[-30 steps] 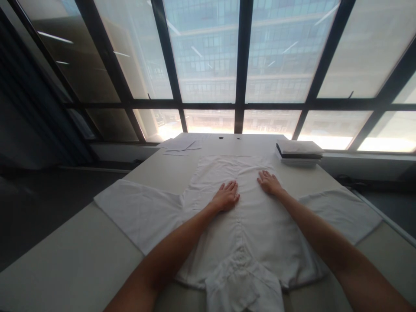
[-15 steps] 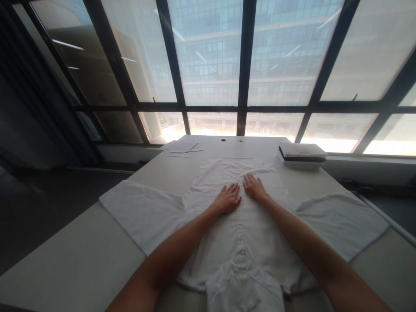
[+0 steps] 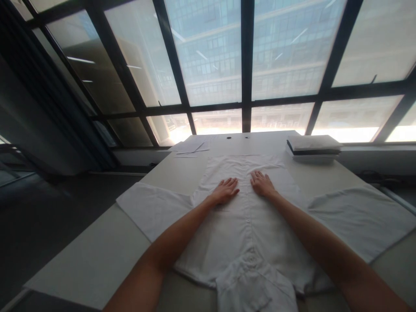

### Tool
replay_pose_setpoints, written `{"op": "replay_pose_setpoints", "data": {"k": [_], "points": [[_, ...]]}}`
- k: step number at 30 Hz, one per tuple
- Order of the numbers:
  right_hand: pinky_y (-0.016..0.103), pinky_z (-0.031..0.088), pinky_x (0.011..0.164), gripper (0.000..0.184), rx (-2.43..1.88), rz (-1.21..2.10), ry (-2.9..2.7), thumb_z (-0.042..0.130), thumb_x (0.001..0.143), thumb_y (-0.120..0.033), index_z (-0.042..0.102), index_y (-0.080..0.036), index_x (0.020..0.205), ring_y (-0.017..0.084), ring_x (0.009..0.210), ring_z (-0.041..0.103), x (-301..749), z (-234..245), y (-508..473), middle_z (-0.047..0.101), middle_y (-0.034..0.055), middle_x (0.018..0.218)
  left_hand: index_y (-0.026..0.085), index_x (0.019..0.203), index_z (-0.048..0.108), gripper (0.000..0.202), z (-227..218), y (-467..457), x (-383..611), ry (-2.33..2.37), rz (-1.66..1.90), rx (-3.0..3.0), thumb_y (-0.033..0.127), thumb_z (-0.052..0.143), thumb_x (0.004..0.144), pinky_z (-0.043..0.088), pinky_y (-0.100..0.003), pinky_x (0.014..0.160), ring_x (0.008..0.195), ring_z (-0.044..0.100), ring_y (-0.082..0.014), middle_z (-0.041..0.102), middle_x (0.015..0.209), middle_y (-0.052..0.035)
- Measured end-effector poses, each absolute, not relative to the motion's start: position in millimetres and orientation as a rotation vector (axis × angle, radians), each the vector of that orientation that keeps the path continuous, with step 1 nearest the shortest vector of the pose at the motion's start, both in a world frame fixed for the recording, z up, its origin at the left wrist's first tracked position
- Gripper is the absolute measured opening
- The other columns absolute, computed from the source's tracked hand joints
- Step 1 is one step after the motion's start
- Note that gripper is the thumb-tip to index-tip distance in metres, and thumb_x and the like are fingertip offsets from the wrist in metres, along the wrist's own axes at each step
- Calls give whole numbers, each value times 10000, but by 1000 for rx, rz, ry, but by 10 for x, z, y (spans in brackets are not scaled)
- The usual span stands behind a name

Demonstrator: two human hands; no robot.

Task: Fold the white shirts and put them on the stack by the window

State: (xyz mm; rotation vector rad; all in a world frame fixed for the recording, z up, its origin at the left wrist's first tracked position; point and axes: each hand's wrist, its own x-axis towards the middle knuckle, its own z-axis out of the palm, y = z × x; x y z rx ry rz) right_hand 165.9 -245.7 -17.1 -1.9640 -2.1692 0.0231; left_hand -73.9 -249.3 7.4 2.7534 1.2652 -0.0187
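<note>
A white button-up garment (image 3: 224, 234) lies spread face up, its two sleeves stretched out to the sides. A line of buttons runs down its middle, and the end nearest me hangs toward the table's near edge, probably the collar or hood part. My left hand (image 3: 225, 190) rests flat on the cloth just left of the button line, fingers stretched. To the right of that line my right hand (image 3: 261, 183) also lies on the cloth with its fingers extended. Neither hand grasps anything. Small creases show around and beyond the fingers.
The white table (image 3: 84, 255) carries loose paper sheets (image 3: 191, 146) at the far left and a stack of papers or folders (image 3: 313, 149) at the far right. Behind it stand large dark-framed windows (image 3: 247, 65). A dark curtain (image 3: 48, 104) hangs at the left.
My hands have moved apart slightly, sliding outward from the button line over the cloth. The whole view has turned a little to the left and tilted.
</note>
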Motion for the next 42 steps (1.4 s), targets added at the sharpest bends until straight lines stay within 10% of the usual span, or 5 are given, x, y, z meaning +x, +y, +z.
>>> {"op": "replay_pose_setpoints", "data": {"k": [13,19,42], "points": [[522,187,1200,577,-1974,40,-2137,261,1029,-351,350,-120,1551,278,1499,247,1618,-127,-2479,286,141,1635,129,1573,242,575,288,-1929,-1469,1789,-129,2538,358,208,1047,109,-639,1181,1534,151,-299,193,1647,-195],[513,180,1202,582,-1976,42,-2132,266,1024,-351,353,-122,1552,272,1498,250,1613,-99,-2497,291,138,1634,171,1592,213,580,87,-2153,-626,1406,-44,2751,369,216,1047,130,-483,1228,1546,100,-205,170,1672,-104],[453,171,1219,604,-1567,112,-2423,241,1030,-363,294,-125,1583,222,1528,185,1534,-84,-2965,257,122,1643,149,1596,225,611,-13,-2712,-399,1241,159,2821,426,153,1056,168,-517,1225,1538,159,-238,217,1657,-108]]}}
